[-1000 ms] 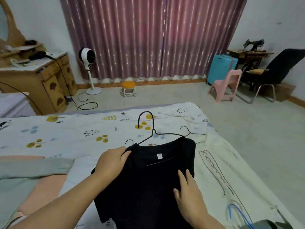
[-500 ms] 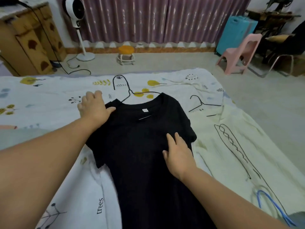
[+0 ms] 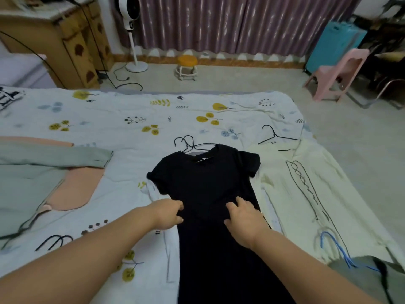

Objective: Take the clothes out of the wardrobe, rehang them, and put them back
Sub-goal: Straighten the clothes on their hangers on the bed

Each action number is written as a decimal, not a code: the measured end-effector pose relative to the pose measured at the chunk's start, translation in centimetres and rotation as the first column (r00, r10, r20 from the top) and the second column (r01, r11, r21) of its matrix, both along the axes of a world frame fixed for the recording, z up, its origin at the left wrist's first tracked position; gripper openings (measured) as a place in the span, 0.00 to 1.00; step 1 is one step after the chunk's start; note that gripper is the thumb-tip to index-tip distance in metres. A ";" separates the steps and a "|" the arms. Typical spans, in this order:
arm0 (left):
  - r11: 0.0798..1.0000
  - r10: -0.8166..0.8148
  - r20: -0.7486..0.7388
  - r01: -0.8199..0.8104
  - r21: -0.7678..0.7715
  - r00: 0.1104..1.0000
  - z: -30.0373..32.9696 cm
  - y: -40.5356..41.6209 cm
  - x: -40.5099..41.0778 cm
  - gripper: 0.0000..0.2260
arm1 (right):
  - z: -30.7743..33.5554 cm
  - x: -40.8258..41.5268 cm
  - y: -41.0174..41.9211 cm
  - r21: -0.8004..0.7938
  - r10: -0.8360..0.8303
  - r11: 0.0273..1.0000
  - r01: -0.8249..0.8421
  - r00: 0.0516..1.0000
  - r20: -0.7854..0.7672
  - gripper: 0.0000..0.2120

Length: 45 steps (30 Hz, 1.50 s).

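your left hand [image 3: 167, 213] and right hand [image 3: 245, 216] both sit at the waist of the black t-shirt [image 3: 206, 189], which lies flat, front up, along the middle of the bed [image 3: 131, 110]. left fingers curl onto the shirt's left edge and appear to pinch the fabric; right fingers are bent and spread, tips pressing into the cloth, thumb out. whether the right grip has actually closed on a fold, you cannot tell from this view.

the black wire hanger [image 3: 188, 143] is already through the neck: its hook sticks out above the collar, with what looks like a doubled hook outline, possibly blur. judgement: with a hand on each side at the waist, you are likely smoothing or tugging the body straight so the shoulders settle on the hanger.

1 spare black hanger [image 3: 274, 134] lies just beyond the cream garment [image 3: 306, 189] to the right. a grey-green and pink garment [image 3: 43, 178] lies well apart on the left. a blue hanger [image 3: 335, 244] lies near the right edge.

next: lift by the hook, return to the wardrobe, which is not in view.
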<state>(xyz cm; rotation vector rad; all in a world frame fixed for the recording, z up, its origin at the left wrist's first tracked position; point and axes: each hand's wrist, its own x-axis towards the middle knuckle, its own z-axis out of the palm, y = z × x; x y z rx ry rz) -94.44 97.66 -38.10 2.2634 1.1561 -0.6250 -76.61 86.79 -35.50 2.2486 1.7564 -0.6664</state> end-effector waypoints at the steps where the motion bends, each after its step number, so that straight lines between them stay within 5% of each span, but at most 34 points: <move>1: 1.000 -0.005 -0.012 0.005 0.010 1.000 1.0 -1.0 -0.7 0.20 | 0.7 -0.6 -0.8 0.018 0.024 1.000 -0.024 1.000 -0.005 0.20; 10: 0.997 -0.004 -0.123 0.014 0.077 0.992 8.6 -11.5 -7.7 0.20 | 6.4 -6.6 -9.9 0.187 0.188 0.967 -0.171 0.979 -0.076 0.15; 22: 0.983 0.181 -0.180 -0.175 0.052 0.967 12.3 -24.8 -21.7 0.19 | 6.8 -18.4 -21.6 0.172 0.295 0.948 -0.268 0.942 -0.157 0.16; 31: 0.944 0.327 -0.229 -0.304 0.132 0.917 8.6 -24.8 -32.8 0.17 | 3.3 -27.3 -20.4 0.088 0.286 0.958 -0.274 0.942 -0.178 0.18; 45: 0.924 0.339 -0.173 -0.293 0.245 0.925 -5.3 -14.5 -44.2 0.21 | -9.3 -37.8 -11.3 -0.010 0.013 1.000 -0.014 0.997 -0.082 0.23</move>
